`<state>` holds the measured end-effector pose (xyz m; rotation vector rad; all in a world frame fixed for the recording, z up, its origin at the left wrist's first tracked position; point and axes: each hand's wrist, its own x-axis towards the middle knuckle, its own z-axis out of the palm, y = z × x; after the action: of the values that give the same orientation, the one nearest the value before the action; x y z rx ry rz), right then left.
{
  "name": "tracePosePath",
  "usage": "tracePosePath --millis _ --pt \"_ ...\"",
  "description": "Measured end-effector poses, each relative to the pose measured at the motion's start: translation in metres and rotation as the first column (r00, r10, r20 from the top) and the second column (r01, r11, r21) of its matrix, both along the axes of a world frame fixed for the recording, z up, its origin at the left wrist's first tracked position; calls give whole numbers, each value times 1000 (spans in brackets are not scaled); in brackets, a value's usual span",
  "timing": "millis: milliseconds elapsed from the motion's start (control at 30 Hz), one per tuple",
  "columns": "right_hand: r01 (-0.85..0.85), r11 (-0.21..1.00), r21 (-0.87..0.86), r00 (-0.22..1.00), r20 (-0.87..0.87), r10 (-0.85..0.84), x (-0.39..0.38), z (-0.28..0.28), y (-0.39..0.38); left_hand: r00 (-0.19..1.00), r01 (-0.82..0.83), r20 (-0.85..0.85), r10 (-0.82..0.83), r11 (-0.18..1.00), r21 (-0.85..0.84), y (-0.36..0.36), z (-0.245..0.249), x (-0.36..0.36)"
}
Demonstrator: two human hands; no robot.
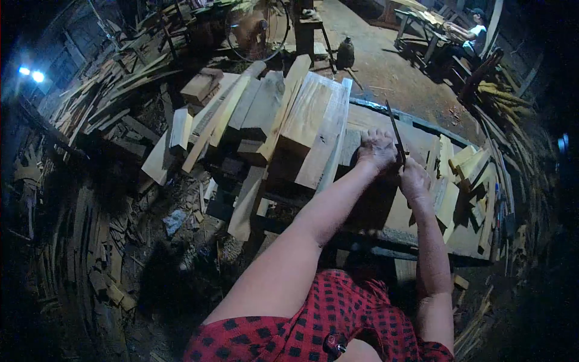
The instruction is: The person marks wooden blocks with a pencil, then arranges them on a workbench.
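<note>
On the workbench (pixel 386 232), my left hand (pixel 377 151) presses on a grey wooden piece (pixel 351 145), its fingers bent over the end near the far edge. Just to its right, my right hand (pixel 414 178) is closed round the handle of a long, thin, dark saw-like tool (pixel 395 127), whose blade points away from me and slightly left. The blade passes close beside my left hand. Thick wooden blocks (pixel 307 114) lie side by side left of my hands. What lies under my left palm is hidden.
Cut wood pieces (pixel 470 166) are heaped at the bench's right end. Scrap wood (pixel 114 283) litters the floor at left. A person (pixel 473 36) sits at another table (pixel 431 27) at the far right. A dark jug (pixel 345 53) and a wheel (pixel 257 57) stand beyond the bench.
</note>
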<state>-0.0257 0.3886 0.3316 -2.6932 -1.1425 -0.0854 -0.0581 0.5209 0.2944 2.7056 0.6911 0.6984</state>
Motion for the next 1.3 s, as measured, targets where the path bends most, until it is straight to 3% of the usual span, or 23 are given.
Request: tracePosePath --millis 100,233,300,433,567,667,800,1033,1133,1167,1233,1300 --pt "-1 997 71 1000 29 -1 -7 -8 -22 999 5 45 -3 999 -35 -2 0 -3" --pt "124 989 -84 986 -103 -132 -54 -13 -94 999 -17 51 17 1000 8 -1 -4 0" --pt "125 992 -25 986 -109 -127 -68 -24 -125 998 -29 55 28 999 16 0 -4 2" --pt "103 990 -98 994 -28 -106 -52 -9 -97 1000 9 16 -9 1000 8 -1 1 -3" --pt "13 996 84 999 35 -16 -2 -17 -25 999 15 36 -16 1000 23 -2 2 -5" --pt "-2 998 70 1000 -5 3 10 -14 0 999 -13 31 13 1000 16 -3 1 -3" --pt "14 997 76 1000 -2 -14 -10 -11 -29 999 -1 34 1 1000 2 -2 1 -2" --pt "115 991 -70 988 -93 -121 -67 -26 -126 999 -1 34 2 999 -34 -3 9 -5" --pt "92 994 -61 991 -96 -97 -53 -8 -103 1000 8 25 -7 999 -46 -4 8 -5" --pt "31 996 85 996 -81 -24 -47 -3 -86 1000 8 21 -7 999 -37 -3 7 -5" --pt "54 997 51 997 -66 -50 -22 -2 -48 1000 11 15 -10 1000 -8 -2 2 -3" --pt "-7 991 134 1000 -26 11 -2 -8 -20 1000 6 11 -7 1000 22 -3 2 -2"
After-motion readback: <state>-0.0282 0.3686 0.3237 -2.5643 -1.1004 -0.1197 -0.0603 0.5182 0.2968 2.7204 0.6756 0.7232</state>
